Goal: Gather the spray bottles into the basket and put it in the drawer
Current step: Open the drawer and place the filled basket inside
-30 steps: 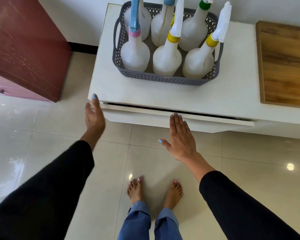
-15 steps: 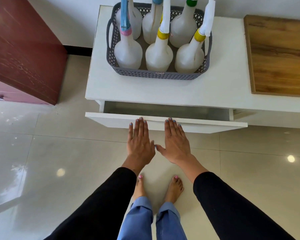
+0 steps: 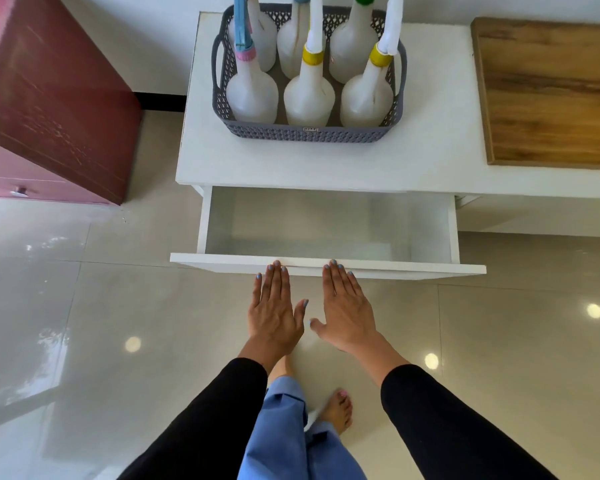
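We see the left hand [image 3: 274, 311] and right hand [image 3: 347, 311] flat, fingers straight, grasping nothing, fingertips at the open drawer's [image 3: 326, 266] front edge. Six spray bottles [image 3: 309, 98] stand in one grey basket [image 3: 309, 133] on the white cabinet top [image 3: 430, 161].

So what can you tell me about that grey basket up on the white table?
The grey basket looks like plastic, with latticed, perforated walls, a small label on its near wall and a loop handle at each end. It sits upright on the white table, towards the back left, behind the open drawer. Six whitish spray bottles stand inside in two rows of three. Neither hand touches it.
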